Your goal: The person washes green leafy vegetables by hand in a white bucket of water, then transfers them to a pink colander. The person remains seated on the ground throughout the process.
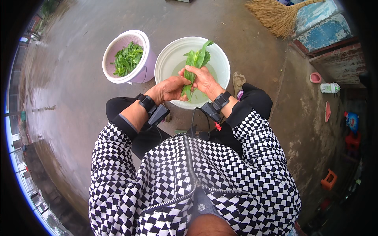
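Note:
Both of my hands hold a bunch of leafy greens [197, 60] over a white plastic basin [165, 50] with some water in it. My left hand [172, 88] grips the lower end of the leaves between thumb and fingers. Just above it and to the right, my right hand [203, 79] is closed around their middle, thumb on top. Left of the basin, a pink perforated basket [111, 60] holds a heap of green leaves [128, 59]; it sits in a lilac bucket [150, 63] with a wire handle.
A straw broom [274, 16] lies at the upper right by a worn blue-painted block [323, 32]. Along the right side are pink slippers [315, 78], a white plastic bottle [330, 88] and an orange stool [329, 179]. The concrete floor [73, 103] looks wet at the left.

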